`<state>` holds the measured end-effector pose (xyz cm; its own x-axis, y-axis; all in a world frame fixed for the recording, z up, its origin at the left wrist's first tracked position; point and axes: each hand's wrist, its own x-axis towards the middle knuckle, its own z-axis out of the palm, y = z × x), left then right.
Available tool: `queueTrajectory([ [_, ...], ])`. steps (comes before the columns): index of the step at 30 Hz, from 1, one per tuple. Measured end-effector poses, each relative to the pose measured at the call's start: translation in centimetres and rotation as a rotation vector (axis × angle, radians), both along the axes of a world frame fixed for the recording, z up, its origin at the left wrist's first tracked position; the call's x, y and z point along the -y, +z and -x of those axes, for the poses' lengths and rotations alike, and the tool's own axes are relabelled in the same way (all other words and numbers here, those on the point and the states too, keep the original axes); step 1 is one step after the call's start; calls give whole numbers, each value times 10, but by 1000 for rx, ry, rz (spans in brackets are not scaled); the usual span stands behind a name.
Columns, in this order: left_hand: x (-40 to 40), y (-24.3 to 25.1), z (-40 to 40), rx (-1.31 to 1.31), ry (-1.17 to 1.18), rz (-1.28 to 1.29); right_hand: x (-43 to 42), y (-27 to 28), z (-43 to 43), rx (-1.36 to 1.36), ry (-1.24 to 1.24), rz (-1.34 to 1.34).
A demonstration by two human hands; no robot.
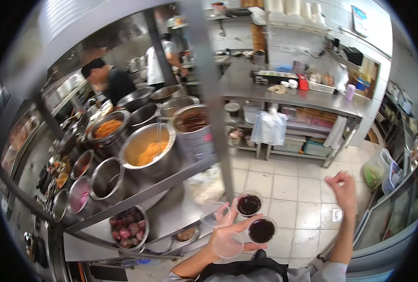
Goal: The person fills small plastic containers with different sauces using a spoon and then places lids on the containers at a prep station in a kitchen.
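In my left hand are two small clear plastic cups of dark liquid. One sauce cup is gripped beyond the fingers, and a second sauce cup sits nearer me. Their round clear lids stand open to the left: the upper lid by the fingertips, the lower lid over the palm. Both cups are above the tiled floor. My right hand is raised at the right, away from the cups. Its fingers are loosely curled, and nothing shows in them.
A steel post and rail stand left of my hands. Behind them are steel pots, including one of shredded orange food, and a bowl of red onions. Two people work beyond. A steel counter runs opposite; a glass-fronted cabinet is right.
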<state>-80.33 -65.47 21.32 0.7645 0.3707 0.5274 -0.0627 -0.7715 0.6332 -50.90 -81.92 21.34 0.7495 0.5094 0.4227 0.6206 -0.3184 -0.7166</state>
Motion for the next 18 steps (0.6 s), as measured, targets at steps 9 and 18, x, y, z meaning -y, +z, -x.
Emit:
queueTrajectory([
  [9,-12,-50,-171,46,73,-18,98,-304,-65,-222,-117,282],
  [18,-96,-120,-322,70,111,18,92,-337,-129,-510,-354,582],
])
